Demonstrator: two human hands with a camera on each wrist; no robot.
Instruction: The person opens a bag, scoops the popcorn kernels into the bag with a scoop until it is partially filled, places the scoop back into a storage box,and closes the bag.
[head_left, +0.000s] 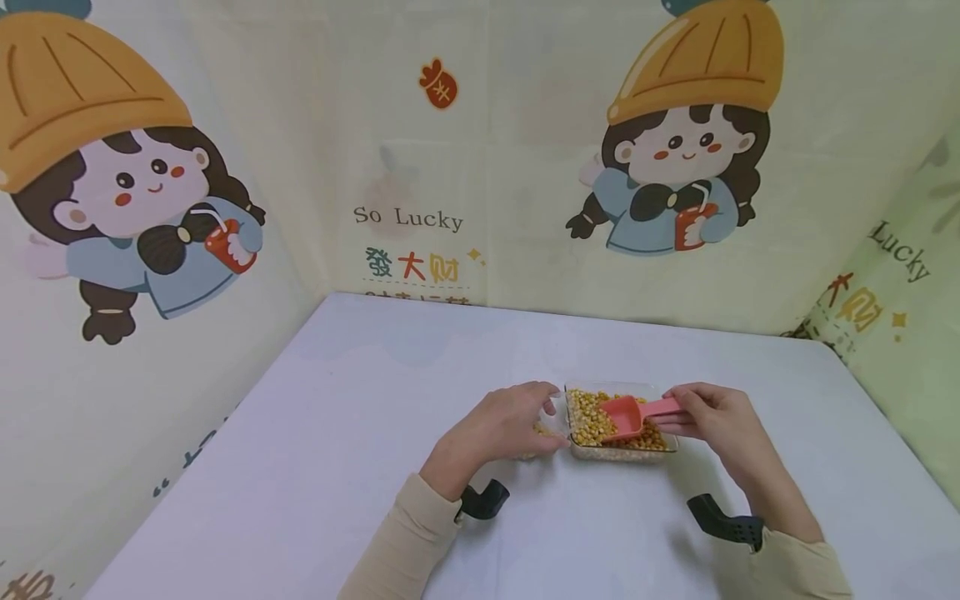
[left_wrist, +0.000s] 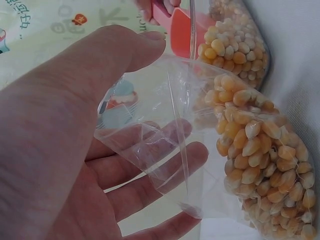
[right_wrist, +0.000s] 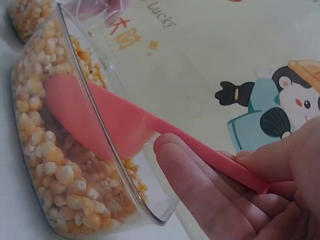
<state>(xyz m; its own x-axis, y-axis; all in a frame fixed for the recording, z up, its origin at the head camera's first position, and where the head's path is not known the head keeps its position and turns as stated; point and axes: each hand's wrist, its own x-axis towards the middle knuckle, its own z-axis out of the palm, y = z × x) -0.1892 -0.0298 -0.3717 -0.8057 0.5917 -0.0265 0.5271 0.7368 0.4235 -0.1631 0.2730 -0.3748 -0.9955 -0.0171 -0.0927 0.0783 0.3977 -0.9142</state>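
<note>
A clear rectangular container (head_left: 667,451) full of yellow corn kernels (head_left: 588,417) stands on the table. My right hand (head_left: 716,417) pinches the handle of a pink scoop (head_left: 626,417), whose bowl dips into the kernels; the right wrist view shows its front edge among them through the clear wall. Just left of the container stands a clear plastic bag (left_wrist: 170,95) with corn kernels (left_wrist: 270,165) in its lower part. My left hand (head_left: 510,421) is at the bag's upper part, fingers spread and loosely bent, thumb apart from them. In the head view this hand hides most of the bag.
A white-covered table (head_left: 360,400) spreads around the container. Behind it and at both sides hang printed cloth walls (head_left: 525,167) with cartoon figures and lettering. Black wrist mounts (head_left: 486,498) project from both forearms close above the table.
</note>
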